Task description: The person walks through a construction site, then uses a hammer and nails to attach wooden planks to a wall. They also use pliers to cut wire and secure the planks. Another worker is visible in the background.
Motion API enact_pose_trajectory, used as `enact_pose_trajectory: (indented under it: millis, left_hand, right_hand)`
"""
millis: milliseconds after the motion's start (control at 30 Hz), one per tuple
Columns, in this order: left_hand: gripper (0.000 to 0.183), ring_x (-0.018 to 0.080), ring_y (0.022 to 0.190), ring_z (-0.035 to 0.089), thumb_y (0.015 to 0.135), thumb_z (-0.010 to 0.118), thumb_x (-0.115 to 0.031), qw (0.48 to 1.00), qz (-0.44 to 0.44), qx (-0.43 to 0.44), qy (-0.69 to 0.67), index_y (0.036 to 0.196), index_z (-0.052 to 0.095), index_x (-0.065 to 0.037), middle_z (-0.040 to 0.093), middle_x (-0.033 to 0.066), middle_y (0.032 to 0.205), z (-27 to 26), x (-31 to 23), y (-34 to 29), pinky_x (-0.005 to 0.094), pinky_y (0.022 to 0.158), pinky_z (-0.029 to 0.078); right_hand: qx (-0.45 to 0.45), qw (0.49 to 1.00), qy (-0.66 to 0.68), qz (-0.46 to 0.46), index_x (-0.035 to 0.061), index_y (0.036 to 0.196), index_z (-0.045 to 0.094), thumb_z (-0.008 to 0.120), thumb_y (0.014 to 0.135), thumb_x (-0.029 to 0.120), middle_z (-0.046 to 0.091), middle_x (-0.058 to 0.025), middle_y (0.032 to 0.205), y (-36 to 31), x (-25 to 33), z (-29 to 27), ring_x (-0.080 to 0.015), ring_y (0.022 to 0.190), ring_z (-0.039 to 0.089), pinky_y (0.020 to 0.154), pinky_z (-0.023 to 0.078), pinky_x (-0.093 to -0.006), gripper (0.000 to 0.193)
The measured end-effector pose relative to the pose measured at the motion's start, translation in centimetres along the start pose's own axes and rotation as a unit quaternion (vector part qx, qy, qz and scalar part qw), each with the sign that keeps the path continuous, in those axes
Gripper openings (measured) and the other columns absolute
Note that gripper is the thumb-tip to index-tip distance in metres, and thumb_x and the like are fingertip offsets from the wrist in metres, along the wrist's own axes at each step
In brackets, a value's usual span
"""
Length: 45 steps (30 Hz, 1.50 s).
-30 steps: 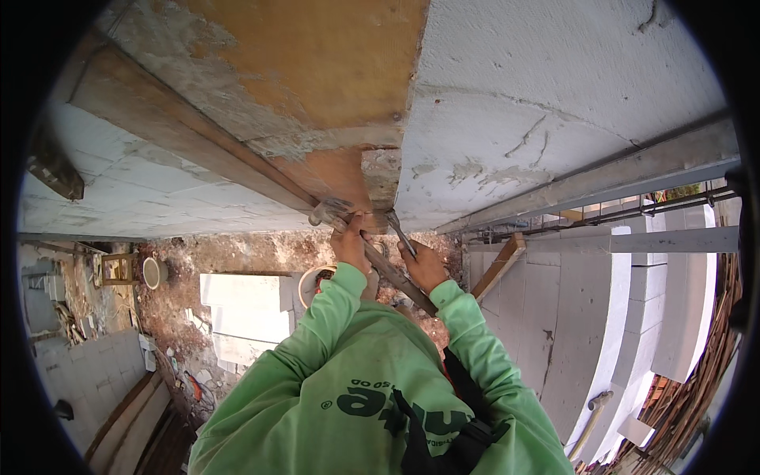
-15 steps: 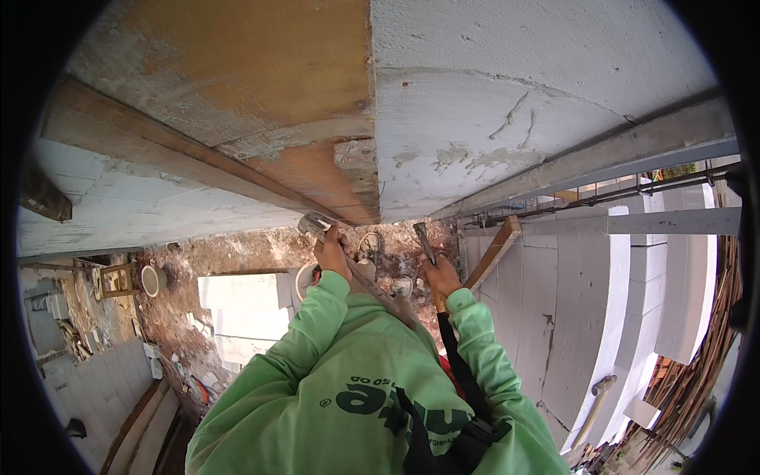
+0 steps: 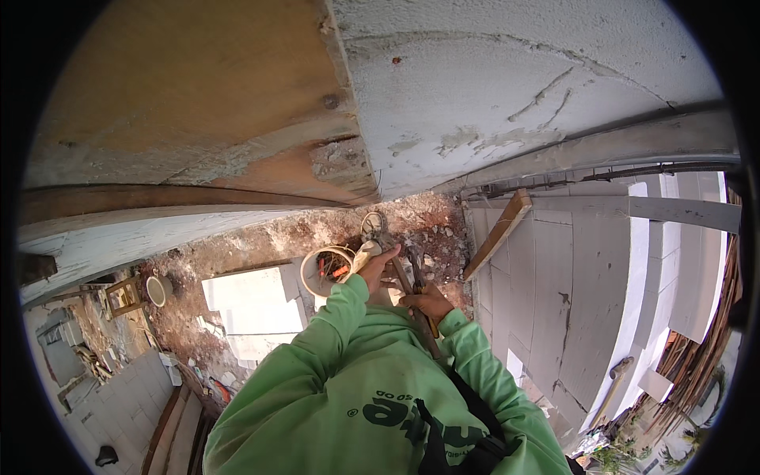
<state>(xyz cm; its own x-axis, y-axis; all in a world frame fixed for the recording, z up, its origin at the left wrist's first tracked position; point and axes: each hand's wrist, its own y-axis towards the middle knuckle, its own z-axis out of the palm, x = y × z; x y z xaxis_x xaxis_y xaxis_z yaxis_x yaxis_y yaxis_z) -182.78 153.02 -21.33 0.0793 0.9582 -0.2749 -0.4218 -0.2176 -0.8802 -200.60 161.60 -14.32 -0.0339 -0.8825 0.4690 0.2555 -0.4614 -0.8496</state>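
My right hand (image 3: pixel 428 302) is closed around a hammer-like tool (image 3: pixel 416 271) with a dark metal head and yellowish handle. A narrow wooden batten (image 3: pixel 426 339) runs beside the tool, also in that grip, slanting toward my body. My left hand (image 3: pixel 375 271) is just left of the batten's upper part, its fingers stretched out. Whether the fingertips touch the wood is unclear. Below and left of that hand stands a round pale bucket (image 3: pixel 310 273) with orange-handled items inside. My shoe (image 3: pixel 372 225) shows on the ground beyond the hands.
Ahead rises a white block wall (image 3: pixel 475 103) beside an orange-brown wooden panel (image 3: pixel 182 87). A slanted wooden brace (image 3: pixel 500 233) stands at right by more blockwork, where a mallet (image 3: pixel 613 388) lies. White blocks (image 3: pixel 253 301) and another bucket (image 3: pixel 159 290) are at left on the rubble-strewn ground.
My left hand has come down and right, its fingers loosened from the batten. The batten has shifted right into my right hand, beside the tool, which has been drawn closer to my body.
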Motion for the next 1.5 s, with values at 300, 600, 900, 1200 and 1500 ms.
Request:
enact_pose_trajectory:
  millis: [300,600,900,1200,1500]
  left_hand:
    - [0.062,0.0293,0.137,0.038,0.099,0.048,-0.033,0.904,0.122,-0.247,-0.328,0.15,0.029,-0.002,0.033,0.014,0.154,-10.2,-3.8,15.7,0.0532,0.115,0.027]
    - [0.045,0.031,0.13,0.046,0.093,0.06,-0.025,0.865,0.203,-0.212,-0.408,0.133,0.052,-0.007,0.051,0.0118,0.138,-12.4,-5.6,20.4,0.0575,0.107,0.037]
    - [0.085,0.0392,0.105,0.062,0.066,0.076,-0.064,0.777,0.208,-0.521,0.284,0.113,0.062,0.005,0.063,0.0265,0.116,-3.3,-8.5,13.4,0.0444,0.095,0.048]
    - [0.088,0.0421,0.102,0.063,0.069,0.069,-0.069,0.754,0.214,-0.528,0.327,0.119,0.058,0.002,0.063,0.0259,0.116,-4.0,-7.9,13.4,0.0466,0.091,0.05]
    - [0.042,0.0204,0.088,0.065,0.089,0.068,-0.03,0.786,0.52,-0.147,-0.301,0.121,0.054,-0.006,0.064,0.0099,0.111,0.2,-8.5,-3.6,0.0363,0.072,0.053]
  right_hand:
    - [-0.224,0.965,0.081,0.107,-0.005,0.079,0.062,0.074,0.071,0.011,0.064,-0.0119,0.066,-7.6,-13.9,-2.9,-0.0201,0.056,0.063,0.051,0.051,-0.0332,0.022]
    - [-0.256,0.898,0.323,0.154,-0.0047,0.075,0.065,0.072,0.076,0.013,0.065,-0.0105,0.064,-10.4,-22.6,0.6,-0.0194,0.049,0.058,0.046,0.045,-0.0324,0.019]
    - [-0.22,0.963,0.126,0.096,-0.0048,0.089,0.07,0.075,0.074,0.019,0.07,-0.0117,0.078,-7.4,-20.5,0.1,-0.0192,0.066,0.066,0.061,0.052,-0.0338,0.029]
    - [-0.206,0.971,0.101,0.067,-0.0039,0.091,0.068,0.074,0.074,0.013,0.07,-0.0121,0.08,-7.0,-19.2,-0.1,-0.0202,0.072,0.066,0.066,0.053,-0.0345,0.025]
    - [-0.195,0.967,0.155,0.053,-0.0054,0.077,0.066,0.071,0.075,0.011,0.066,-0.0122,0.066,-7.3,-18.9,-2.6,-0.021,0.051,0.061,0.049,0.049,-0.0335,0.017]
